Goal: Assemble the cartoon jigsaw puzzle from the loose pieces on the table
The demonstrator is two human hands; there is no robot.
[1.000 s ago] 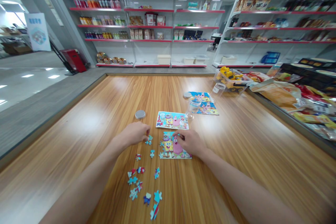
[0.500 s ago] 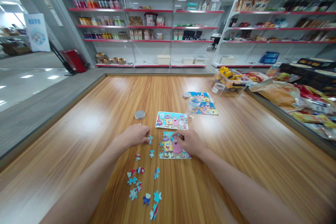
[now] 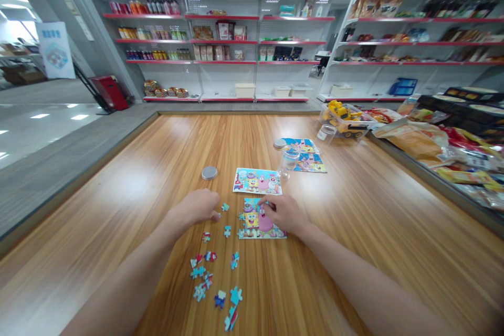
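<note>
A partly assembled cartoon puzzle (image 3: 258, 220) is seen flat on the wooden table (image 3: 374, 210), near the middle of the view. The right hand (image 3: 284, 213) is laid over its upper right part, palm down, fingers curled, the fingertips (image 3: 263, 202) pressed on the puzzle's top edge; whether a piece is pinched beneath them cannot be told. A single blue piece (image 3: 224, 207) lies at 9 o'clock from the puzzle, just beside the left hand (image 3: 198, 207). That hand is loosely curled, fingertips (image 3: 216, 216) down on the table, the piece just off them at 1 o'clock and apparently not gripped. Another blue piece (image 3: 227, 230) lies at 5 o'clock from the left hand. A scatter of loose pieces (image 3: 212, 283) is noted at 7 o'clock from the puzzle, nearer the person. A finished picture card (image 3: 257, 181) lies at 12 o'clock, just beyond the puzzle, with a metal lid (image 3: 209, 172) at 10 o'clock and a clear jar (image 3: 288, 163) at 1 o'clock
</note>
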